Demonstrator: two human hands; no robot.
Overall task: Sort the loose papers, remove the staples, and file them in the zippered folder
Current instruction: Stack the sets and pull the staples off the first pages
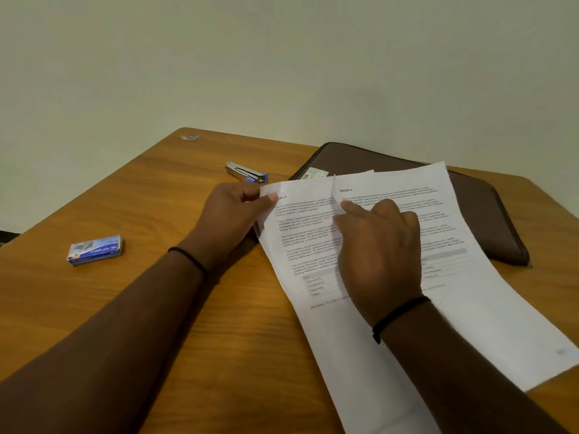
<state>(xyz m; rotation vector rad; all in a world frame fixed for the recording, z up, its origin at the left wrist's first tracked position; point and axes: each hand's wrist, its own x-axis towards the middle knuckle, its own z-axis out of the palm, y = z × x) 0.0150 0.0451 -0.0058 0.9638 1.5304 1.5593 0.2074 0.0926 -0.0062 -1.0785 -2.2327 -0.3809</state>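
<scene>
Two printed white sheets lie overlapped on the wooden table. The lower sheet (313, 308) is headed "Section 3"; the upper sheet (488, 296) is headed "Section 4" and sits to the right. My left hand (233, 214) pinches the top left corner of the lower sheet between thumb and fingers. My right hand (380, 245) rests on the papers, its index finger pressing near the upper sheet's left edge. The brown zippered folder (488, 220) lies closed behind the papers, partly covered by them.
A stapler with a blue tip (246, 173) lies beyond my left hand. A small blue staple box (94, 249) sits at the left. A small metal object (189, 138) lies near the table's far corner. The table edge (94, 186) runs diagonally at left.
</scene>
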